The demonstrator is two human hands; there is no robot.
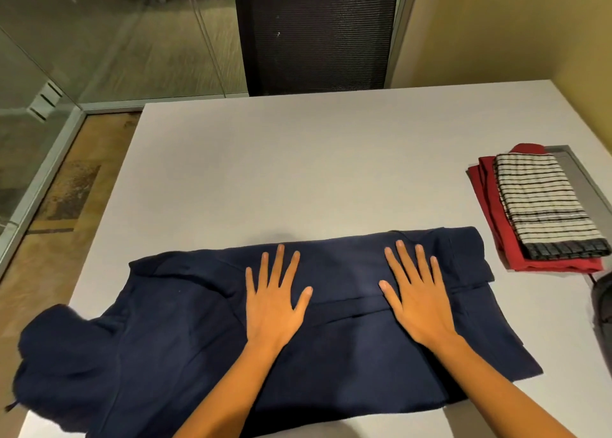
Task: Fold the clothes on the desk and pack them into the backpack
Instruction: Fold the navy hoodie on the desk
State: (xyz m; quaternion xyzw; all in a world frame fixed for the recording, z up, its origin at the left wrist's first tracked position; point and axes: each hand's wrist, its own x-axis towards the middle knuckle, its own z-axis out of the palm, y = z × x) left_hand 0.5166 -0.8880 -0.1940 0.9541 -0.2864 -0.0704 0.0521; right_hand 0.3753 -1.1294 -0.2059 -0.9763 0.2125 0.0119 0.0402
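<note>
We press our left hand [275,305] and right hand [420,302] palm-down on the navy hoodie [185,338], side by side but apart. The fingers [280,262] are straight and spread and pinch nothing. The hoodie lies partly folded along the near edge of the worktop [298,172], with its hood overhanging the left edge. At the right edge a folded striped cloth [543,206] rests on a folded red garment [490,219]. Just nearer us along that edge is a dark grey bag [602,305], cut off by the frame.

The left hand [275,302] and right hand [419,300] are bare, as are both slender forearms [231,388].
</note>
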